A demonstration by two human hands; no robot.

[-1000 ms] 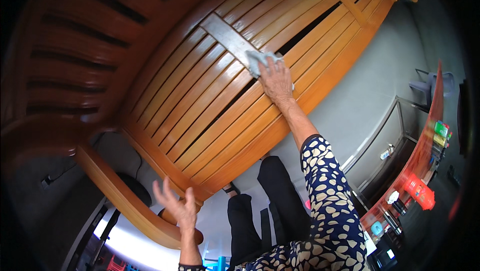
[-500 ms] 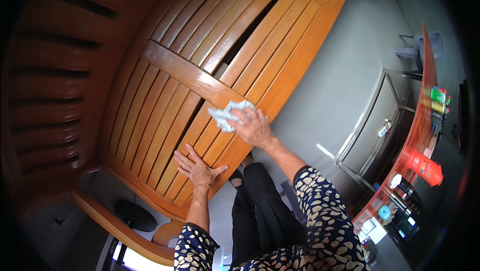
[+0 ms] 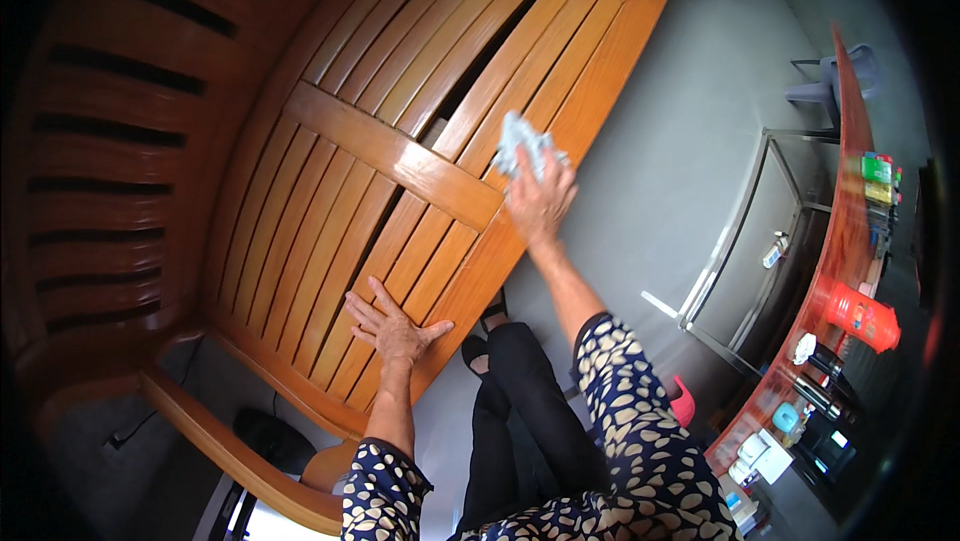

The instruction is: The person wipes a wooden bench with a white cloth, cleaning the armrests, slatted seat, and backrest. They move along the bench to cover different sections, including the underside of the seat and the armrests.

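Note:
A pale, crumpled cloth (image 3: 522, 141) is under my right hand (image 3: 541, 197), whose fingers press it onto the front edge of a slatted wooden bench seat (image 3: 400, 156). My left hand (image 3: 400, 334) lies on the seat's near slats with its fingers spread, holding nothing. The seat is glossy orange-brown wood with a wide crosspiece (image 3: 440, 176) between its slatted sections. Dark gaps show between some slats.
The bench's slatted backrest (image 3: 110, 181) rises on the left, and its armrest (image 3: 240, 451) is at lower left. Grey floor (image 3: 680, 141) lies to the right. Beyond it stands a long reddish table (image 3: 800, 331) bearing a red container (image 3: 862, 317) and several small items.
My right hand and the cloth have moved forward and to the right along the seat, past the crosspiece. My left hand stays in about the same place. The view has shifted slightly.

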